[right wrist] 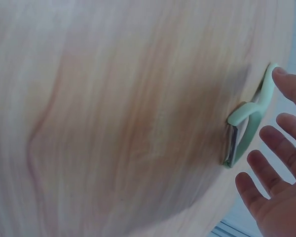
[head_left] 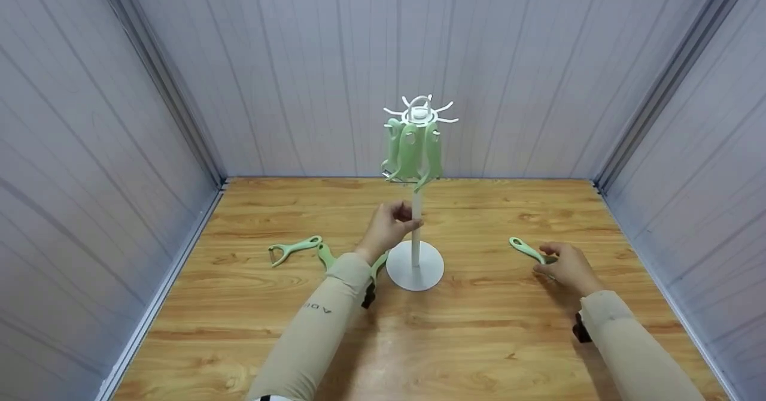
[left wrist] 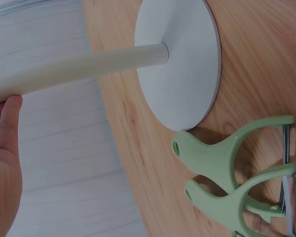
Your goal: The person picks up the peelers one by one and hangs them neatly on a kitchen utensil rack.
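My left hand (head_left: 383, 228) grips the pole (head_left: 416, 248) of a white stand with a round base (head_left: 432, 275). White hooks (head_left: 446, 108) ring its top, and several green Y-shaped peelers (head_left: 409, 157) hang from the near ones. On the right, my right hand (head_left: 573, 269) hovers around a green peeler (head_left: 524, 248) lying on the table. In the right wrist view its fingers are spread, with the thumb tip right at the handle of that peeler (right wrist: 268, 94). Two green peelers, one (left wrist: 202, 154) overlapping the other (left wrist: 209, 202), lie beside the base in the left wrist view.
Another green peeler (head_left: 304, 245) lies further left on the wooden table (head_left: 467, 341), its handle end close to a second one (head_left: 325, 255). My left forearm partly covers the peelers near the base. Pale panelled walls (head_left: 299, 78) enclose the table at the back and both sides.
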`<state>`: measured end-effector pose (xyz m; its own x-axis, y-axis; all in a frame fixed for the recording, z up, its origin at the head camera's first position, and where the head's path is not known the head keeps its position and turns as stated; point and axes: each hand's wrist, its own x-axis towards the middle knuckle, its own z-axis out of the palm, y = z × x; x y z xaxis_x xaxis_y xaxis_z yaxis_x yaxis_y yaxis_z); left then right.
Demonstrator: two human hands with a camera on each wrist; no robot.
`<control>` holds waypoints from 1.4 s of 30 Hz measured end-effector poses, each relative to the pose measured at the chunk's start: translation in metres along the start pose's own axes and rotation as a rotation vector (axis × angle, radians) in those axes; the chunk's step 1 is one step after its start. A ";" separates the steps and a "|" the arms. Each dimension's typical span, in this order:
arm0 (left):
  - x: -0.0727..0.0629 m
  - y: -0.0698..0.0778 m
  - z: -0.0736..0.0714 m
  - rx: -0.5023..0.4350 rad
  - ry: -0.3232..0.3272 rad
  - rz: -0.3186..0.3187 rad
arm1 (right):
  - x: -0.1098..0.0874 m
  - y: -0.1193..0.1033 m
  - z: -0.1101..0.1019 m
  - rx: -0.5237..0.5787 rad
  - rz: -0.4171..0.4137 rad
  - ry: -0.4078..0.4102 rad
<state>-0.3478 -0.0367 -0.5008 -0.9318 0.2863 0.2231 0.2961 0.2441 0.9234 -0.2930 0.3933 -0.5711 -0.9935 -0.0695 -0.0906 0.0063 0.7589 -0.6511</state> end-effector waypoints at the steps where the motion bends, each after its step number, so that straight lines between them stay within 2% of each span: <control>1: 0.000 0.000 0.000 -0.002 0.001 -0.002 | 0.000 0.000 0.001 0.003 -0.004 0.002; 5: -0.001 0.000 0.000 -0.006 0.003 -0.004 | 0.000 0.000 0.003 0.004 -0.006 -0.002; 12: 0.000 0.000 -0.001 0.004 -0.003 -0.008 | 0.006 0.002 0.004 0.020 0.049 -0.028; 18: 0.001 0.000 -0.001 0.005 -0.004 -0.001 | 0.014 0.004 0.008 0.003 0.044 -0.026; 26: 0.000 0.000 -0.001 0.010 -0.003 0.003 | 0.018 0.005 0.014 -0.018 0.105 -0.042; 37: 0.000 -0.001 0.001 0.005 -0.013 -0.006 | 0.012 0.005 0.012 -0.029 0.111 -0.025; 42: 0.000 -0.002 0.000 0.006 -0.006 0.000 | 0.009 -0.002 0.008 -0.047 0.074 0.008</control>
<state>-0.3483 -0.0374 -0.5024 -0.9307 0.2914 0.2212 0.2971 0.2494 0.9217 -0.3015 0.3861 -0.5762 -0.9913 -0.0066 -0.1311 0.0750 0.7914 -0.6067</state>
